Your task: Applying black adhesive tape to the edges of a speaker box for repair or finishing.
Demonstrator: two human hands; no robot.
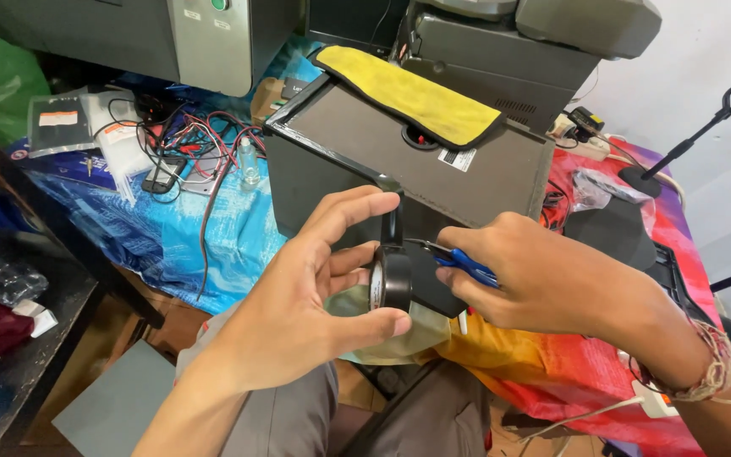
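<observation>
Held a black tape roll (391,278) in the left hand (315,296), thumb under the rim and fingers curved over the top, clenched on it with the open core facing that palm. Kept the roll in mid-air over the lap, just in front of the near face of a dark box (340,144) and not resting on the table (129,228). Had a short strip (392,222) drawn off the roll, standing nearly upright, its top end pinned beneath the left index finger. Gripped a blue-handled cutter (465,264) in the right hand (543,279), fist closed round the handles, metal tip lying almost level and pointing left at the strip just above the roll. Thus crossed the two long axes nearly at right angles: strip up and down, cutter side to side. Put the tip close to or touching the tape; could not tell which, nor whether the blades stood apart. Brought both hands near together, the left on the roll itself, the right just beside it to the right. Left little room behind, with the box edge right at the back of the strip. Found more open room below and toward the body, above the knees. Saw a yellow cloth (412,93) draped on the box top, tangled wires (205,135) well off to the left on the blue covering, and a red cloth (602,372) under the right forearm.
</observation>
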